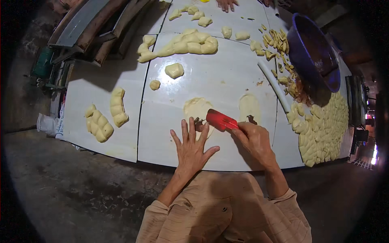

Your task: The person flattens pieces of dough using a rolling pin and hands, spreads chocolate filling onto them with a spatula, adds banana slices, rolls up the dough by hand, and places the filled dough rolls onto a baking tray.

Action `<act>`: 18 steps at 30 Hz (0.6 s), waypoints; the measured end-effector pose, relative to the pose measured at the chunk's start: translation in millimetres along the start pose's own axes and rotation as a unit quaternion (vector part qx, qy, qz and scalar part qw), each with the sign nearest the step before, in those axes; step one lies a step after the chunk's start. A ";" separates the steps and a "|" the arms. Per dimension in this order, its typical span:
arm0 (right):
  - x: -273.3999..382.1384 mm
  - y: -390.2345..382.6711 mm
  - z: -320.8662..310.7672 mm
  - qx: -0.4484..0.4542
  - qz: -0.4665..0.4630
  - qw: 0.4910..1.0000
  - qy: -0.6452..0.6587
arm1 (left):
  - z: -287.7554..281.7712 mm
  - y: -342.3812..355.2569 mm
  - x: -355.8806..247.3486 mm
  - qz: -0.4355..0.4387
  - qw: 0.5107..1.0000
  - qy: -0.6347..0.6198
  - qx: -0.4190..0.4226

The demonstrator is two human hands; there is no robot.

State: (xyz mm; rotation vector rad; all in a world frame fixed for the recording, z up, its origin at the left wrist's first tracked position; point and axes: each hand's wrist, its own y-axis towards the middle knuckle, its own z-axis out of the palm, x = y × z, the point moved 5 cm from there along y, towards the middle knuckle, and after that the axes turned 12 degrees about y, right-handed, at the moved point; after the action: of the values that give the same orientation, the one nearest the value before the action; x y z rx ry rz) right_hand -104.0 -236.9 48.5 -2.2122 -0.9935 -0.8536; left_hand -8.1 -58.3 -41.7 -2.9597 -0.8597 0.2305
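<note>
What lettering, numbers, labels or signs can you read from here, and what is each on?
None is readable.
White bag at the left edge of the table: blue marks like print, too small and blurred.
Blue tub: pale marks inside, cannot tell if print.
Red scraper: no lettering seen.

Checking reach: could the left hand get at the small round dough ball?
Probably yes: the left hand is spread open and nothing bulky lies between it and the small round dough ball.

Co-worker's hand (227, 5) cut off at top, flat dough (197, 106) partly hidden
</note>
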 end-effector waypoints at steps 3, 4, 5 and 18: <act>2.5 0.3 -2.7 -0.005 0.014 1.000 0.015 | -3.1 1.3 3.9 -0.007 0.999 -0.017 0.031; 3.6 -0.4 -5.1 -0.019 0.009 0.999 0.035 | 0.3 -2.0 6.2 -0.016 1.000 -0.008 0.025; -0.6 -0.3 -4.1 -0.027 0.013 0.999 0.037 | 3.4 -5.5 8.1 -0.023 1.000 0.003 0.017; -113.2 -15.6 -147.2 -0.215 0.087 0.958 0.169 | 10.3 -30.8 -1.8 -0.035 0.996 0.029 0.077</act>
State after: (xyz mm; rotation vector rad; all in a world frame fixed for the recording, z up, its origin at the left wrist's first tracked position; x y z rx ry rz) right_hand -222.1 -380.3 62.8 -2.3417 -0.4725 -1.4108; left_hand -27.5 -33.2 -48.9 -2.7738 -0.8943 0.1972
